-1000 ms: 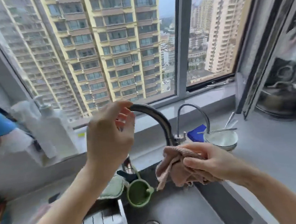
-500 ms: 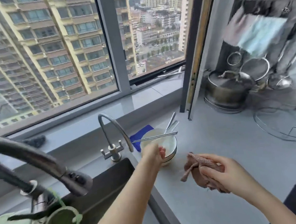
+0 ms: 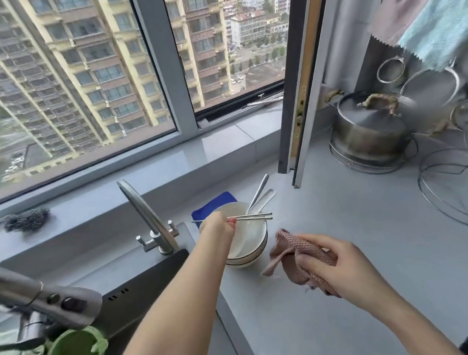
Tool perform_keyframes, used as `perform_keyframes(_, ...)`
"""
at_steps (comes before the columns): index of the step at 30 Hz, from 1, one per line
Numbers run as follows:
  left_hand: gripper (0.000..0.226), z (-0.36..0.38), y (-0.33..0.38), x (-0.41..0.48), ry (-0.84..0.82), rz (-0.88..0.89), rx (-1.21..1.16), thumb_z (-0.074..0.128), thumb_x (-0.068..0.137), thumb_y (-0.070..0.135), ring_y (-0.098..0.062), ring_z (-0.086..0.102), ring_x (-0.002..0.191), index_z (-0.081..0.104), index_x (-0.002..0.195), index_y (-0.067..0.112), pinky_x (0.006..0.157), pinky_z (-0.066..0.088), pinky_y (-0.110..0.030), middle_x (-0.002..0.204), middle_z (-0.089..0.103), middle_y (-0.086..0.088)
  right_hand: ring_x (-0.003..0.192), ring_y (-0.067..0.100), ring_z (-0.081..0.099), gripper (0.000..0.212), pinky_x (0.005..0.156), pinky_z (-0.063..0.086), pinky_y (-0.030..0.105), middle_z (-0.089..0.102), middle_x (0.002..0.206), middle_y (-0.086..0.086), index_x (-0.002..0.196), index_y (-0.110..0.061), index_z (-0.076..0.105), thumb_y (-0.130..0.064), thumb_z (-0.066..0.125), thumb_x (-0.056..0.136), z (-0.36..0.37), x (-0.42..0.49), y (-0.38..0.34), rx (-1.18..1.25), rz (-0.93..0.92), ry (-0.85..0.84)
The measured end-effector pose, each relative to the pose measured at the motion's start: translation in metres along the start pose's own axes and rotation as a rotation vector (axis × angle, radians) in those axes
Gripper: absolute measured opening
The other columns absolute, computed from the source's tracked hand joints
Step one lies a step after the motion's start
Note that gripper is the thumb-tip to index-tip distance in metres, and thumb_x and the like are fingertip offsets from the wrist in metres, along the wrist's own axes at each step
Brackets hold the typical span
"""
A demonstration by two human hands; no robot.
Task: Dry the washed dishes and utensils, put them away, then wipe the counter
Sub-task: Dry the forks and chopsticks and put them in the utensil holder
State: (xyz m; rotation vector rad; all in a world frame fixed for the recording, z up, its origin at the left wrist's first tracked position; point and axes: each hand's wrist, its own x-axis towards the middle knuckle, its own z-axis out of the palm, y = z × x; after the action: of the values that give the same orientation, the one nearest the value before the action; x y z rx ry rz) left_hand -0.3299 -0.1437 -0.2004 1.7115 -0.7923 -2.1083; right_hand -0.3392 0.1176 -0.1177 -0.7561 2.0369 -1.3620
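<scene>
Fingers [image 3: 231, 222] of the left hand [image 3: 218, 229] pinch the chopsticks [image 3: 255, 217] lying across the bowls [image 3: 251, 245], the right hand [image 3: 344, 269] beside the bowls clutches the cloth [image 3: 288, 253], and lifting the washed chopsticks by one end may let them slip onto the desk [image 3: 344, 209].

The left hand [image 3: 217, 227] reaches over the stacked white bowls [image 3: 250, 244] on the grey bench [image 3: 344, 209], its fingertips pinching the metal chopsticks [image 3: 255, 217] that lie level across the top bowl's rim. Two spoons [image 3: 258, 193] lean out of that bowl. Just beside the bowls, the right hand [image 3: 341, 270] grips a bunched pink cloth [image 3: 287, 253] over the bench.
</scene>
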Motion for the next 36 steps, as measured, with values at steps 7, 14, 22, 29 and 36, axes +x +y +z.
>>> perform_keyframes(7, 0.027, -0.015, -0.020, -0.102, -0.231, 0.188, 0.199, 0.056, 0.094, 0.011, -0.004, 0.039, 0.026, 0.056, 0.068, 0.002, 0.028, 0.027, -0.012, 0.054, 0.044, -0.004, 0.086, 0.018, 0.059, 0.044, 0.067, 0.041, 0.029, 0.063, 0.100, -0.003, 0.124, -0.022, 0.062, -0.042, 0.037, 0.094, 0.016, 0.001, -0.017, -0.429, -0.265, 0.639)
perform_keyframes(14, 0.030, -0.049, -0.024, -0.176, -0.256, 0.655, 0.539, 0.060, 0.089, 0.018, -0.009, 0.035, 0.040, 0.056, 0.062, 0.005, 0.040, 0.030, -0.019, 0.046, 0.041, 0.000, 0.090, 0.019, 0.065, 0.028, 0.071, 0.048, 0.035, 0.067, 0.090, -0.010, 0.117, -0.033, 0.057, -0.037, 0.035, 0.101, 0.084, -0.007, -0.017, -0.275, -0.063, 0.055)
perform_keyframes(22, 0.032, -0.119, -0.003, -0.212, -0.356, 0.755, 0.518, 0.061, 0.088, 0.017, -0.006, 0.032, 0.039, 0.061, 0.057, 0.012, 0.045, 0.028, -0.020, 0.042, 0.040, 0.008, 0.053, 0.004, 0.056, 0.017, 0.054, 0.041, 0.024, 0.063, 0.061, -0.010, 0.089, -0.027, 0.065, -0.038, 0.052, 0.092, 0.103, -0.053, -0.036, 0.061, -0.128, -0.099)
perform_keyframes(29, 0.031, -0.186, -0.011, -0.238, -0.459, 0.808, 0.461, 0.064, 0.088, 0.015, -0.006, 0.048, 0.053, 0.061, 0.057, 0.016, 0.053, 0.040, -0.020, 0.057, 0.056, 0.003, 0.046, -0.003, 0.052, 0.023, 0.045, 0.037, 0.009, 0.057, 0.051, -0.017, 0.081, -0.019, 0.057, -0.016, 0.046, 0.101, 0.156, -0.086, -0.085, 0.200, -0.198, -0.070)
perform_keyframes(36, 0.012, -0.248, 0.035, -0.262, -0.459, 0.856, 0.517, 0.064, 0.089, 0.025, -0.003, 0.065, 0.075, 0.072, 0.083, 0.018, 0.071, 0.049, -0.017, 0.079, 0.072, 0.006, 0.053, 0.009, 0.057, 0.038, 0.047, 0.041, 0.023, 0.065, 0.059, -0.012, 0.090, -0.021, 0.067, -0.048, 0.042, 0.098, 0.174, -0.122, -0.056, 0.033, 0.021, 0.182)
